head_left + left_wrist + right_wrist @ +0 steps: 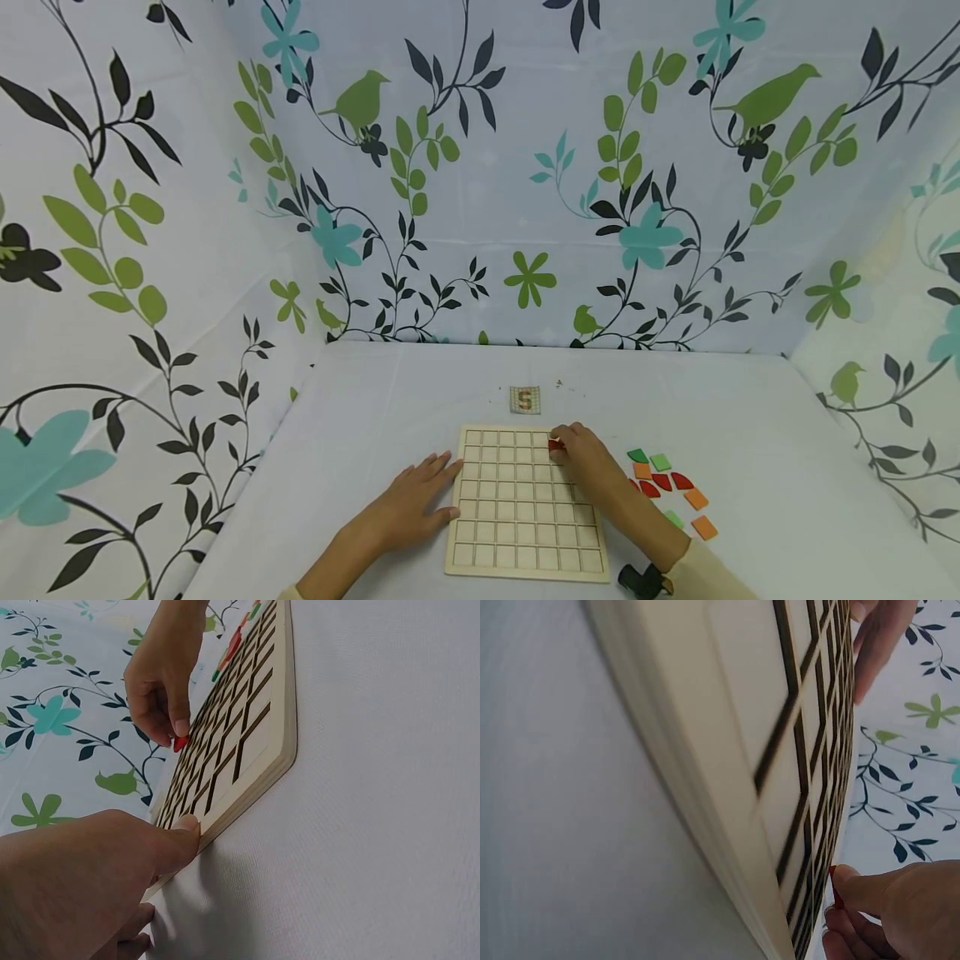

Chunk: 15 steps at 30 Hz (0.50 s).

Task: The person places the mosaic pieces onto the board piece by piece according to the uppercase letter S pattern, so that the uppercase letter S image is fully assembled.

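A square-gridded wooden board [527, 574] lies on the white table. My left hand [411, 507] rests at the board's left edge, fingers spread and fairly straight; in the left wrist view its thumb touches the rim. Over the far right corner of the grid, my right hand [588, 467] pinches a small red piece [555, 445] between thumb and fingers. The left wrist view shows that red piece [180, 742] right at the board's surface, its shape mostly covered by the fingertips. The grid cells that show are bare wood.
Right of the board lie loose flat pieces: red quarter-round ones [681, 481], orange squares [704, 527] and green ones [661, 462], some partly behind my right forearm. Beyond the board sits a small patterned card [525, 400]. A black object [641, 581] is at my right wrist. Patterned cloth [480, 208] hangs behind.
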Tool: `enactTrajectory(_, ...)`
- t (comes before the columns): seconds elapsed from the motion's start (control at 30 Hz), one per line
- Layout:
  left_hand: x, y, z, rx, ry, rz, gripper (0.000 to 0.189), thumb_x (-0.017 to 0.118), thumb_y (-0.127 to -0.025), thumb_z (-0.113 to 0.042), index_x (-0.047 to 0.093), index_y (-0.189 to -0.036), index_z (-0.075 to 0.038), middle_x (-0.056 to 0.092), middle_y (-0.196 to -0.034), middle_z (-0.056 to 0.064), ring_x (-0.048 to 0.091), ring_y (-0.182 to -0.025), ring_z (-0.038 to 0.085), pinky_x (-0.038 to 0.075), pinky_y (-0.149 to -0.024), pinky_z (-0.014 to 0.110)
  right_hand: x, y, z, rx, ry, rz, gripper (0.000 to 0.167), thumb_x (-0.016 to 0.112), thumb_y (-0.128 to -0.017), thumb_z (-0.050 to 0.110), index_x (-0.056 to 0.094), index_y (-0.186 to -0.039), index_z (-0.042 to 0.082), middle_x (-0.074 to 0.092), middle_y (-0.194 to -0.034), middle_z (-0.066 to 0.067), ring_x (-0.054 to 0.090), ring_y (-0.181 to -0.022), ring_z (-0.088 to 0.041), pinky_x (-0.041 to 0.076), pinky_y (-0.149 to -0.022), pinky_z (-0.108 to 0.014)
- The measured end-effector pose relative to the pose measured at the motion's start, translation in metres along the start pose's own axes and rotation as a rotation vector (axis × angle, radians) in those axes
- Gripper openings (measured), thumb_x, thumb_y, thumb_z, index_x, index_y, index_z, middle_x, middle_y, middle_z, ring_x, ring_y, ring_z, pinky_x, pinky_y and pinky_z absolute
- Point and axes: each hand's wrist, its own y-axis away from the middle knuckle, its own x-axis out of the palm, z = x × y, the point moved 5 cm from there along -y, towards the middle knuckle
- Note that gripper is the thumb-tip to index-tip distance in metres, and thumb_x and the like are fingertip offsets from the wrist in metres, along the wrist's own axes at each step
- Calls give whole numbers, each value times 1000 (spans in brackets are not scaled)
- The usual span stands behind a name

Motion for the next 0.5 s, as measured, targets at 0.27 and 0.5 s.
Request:
enactTrajectory(0.27, 0, 0, -1, -3, 8, 2, 74, 61, -105, -51, 35, -166, -18, 28, -173, 13, 24, -160, 39, 21, -127, 66, 14, -1, 7, -9, -100, 3, 5, 75, -98, 9, 70, -97, 10, 63, -95, 4, 55, -87, -10, 55, -75, -30)
enactTrajectory(0.5, 0, 0, -1, -2, 19, -2, 73, 61, -105, -49, 36, -166, -17, 29, -173, 14, 24, -160, 40, 21, -127, 66, 13, 0, 11, -60, -118, 0, 3, 75, -98, 10, 73, -99, 11, 65, -96, 4, 55, -88, -10, 54, -74, -29)
